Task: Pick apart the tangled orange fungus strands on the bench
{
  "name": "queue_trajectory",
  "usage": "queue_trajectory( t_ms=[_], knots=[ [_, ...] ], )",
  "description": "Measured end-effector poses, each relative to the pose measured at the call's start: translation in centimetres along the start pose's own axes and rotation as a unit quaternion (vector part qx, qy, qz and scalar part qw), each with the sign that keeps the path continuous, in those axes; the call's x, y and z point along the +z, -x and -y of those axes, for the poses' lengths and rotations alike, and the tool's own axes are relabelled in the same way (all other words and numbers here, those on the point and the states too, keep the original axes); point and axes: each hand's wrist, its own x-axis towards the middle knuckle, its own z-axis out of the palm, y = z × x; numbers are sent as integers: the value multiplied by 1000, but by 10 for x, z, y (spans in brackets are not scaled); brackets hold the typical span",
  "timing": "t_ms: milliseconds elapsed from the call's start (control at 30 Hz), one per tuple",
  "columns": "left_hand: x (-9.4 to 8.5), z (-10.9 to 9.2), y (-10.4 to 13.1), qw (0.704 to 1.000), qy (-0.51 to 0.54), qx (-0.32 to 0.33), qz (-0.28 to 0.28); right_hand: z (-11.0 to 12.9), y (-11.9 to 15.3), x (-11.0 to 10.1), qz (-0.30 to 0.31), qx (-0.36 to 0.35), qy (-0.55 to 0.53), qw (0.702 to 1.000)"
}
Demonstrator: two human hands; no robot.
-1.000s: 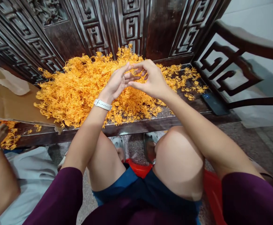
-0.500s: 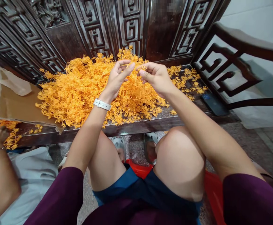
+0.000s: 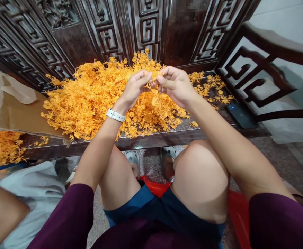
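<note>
A large heap of orange, plastic-looking flower-like sprigs with thin stems lies on a dark wooden bench. Above the heap's right half, my left hand and my right hand are close together, fingertips pinched. Between them is a small orange sprig, gripped from both sides. Part of it is hidden behind my fingers. Some orange strands show just below my fingertips, and I cannot tell whether they belong to this sprig or to the heap behind. A white watch band circles my left wrist.
Carved wooden backrest panels rise behind the heap, and an armrest stands right. A dark phone lies near it. Cardboard separates off another orange pile at left, beside a co-worker's arm.
My hands have come closer together, and both now pinch the orange sprig. The co-worker's hand at left has left the view. The camera view has shifted slightly.
</note>
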Motion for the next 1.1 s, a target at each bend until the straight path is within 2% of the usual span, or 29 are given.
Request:
queue_trajectory(
  t_ms=[267, 400, 500, 567, 633, 767, 900, 967, 1033, 1100],
  knots=[
    [2, -18, 14, 987, -12, -44, 153, 7, 6, 2, 91, 40, -75, 992],
    [-6, -16, 19, 985, -9, -27, 167, 10, 8, 3, 156, 54, -114, 980],
    [-8, -12, 22, 990, -32, 2, 140, 18, 11, 6, 172, 46, -140, 974],
    [-6, -11, 24, 994, -53, 17, 90, 25, 12, 8, 152, 30, -164, 974],
    [-2, -13, 24, 998, -54, 23, 34, 31, 12, 10, 107, 16, -175, 979],
    [1, -16, 19, 998, -26, 29, -39, 28, 8, 3, 33, 37, -132, 990],
    [-8, -16, 12, 999, -3, 12, -49, 17, -2, -24, 21, 78, -94, 992],
    [-13, -17, 10, 999, 12, 5, -42, 12, -11, -45, -10, 46, -164, 985],
    [-16, -18, 9, 999, 20, 4, -43, 6, -18, -65, -66, 19, -263, 962],
    [-17, -19, 8, 999, 19, 6, -48, -1, -23, -78, -135, 46, -335, 931]
  ],
)
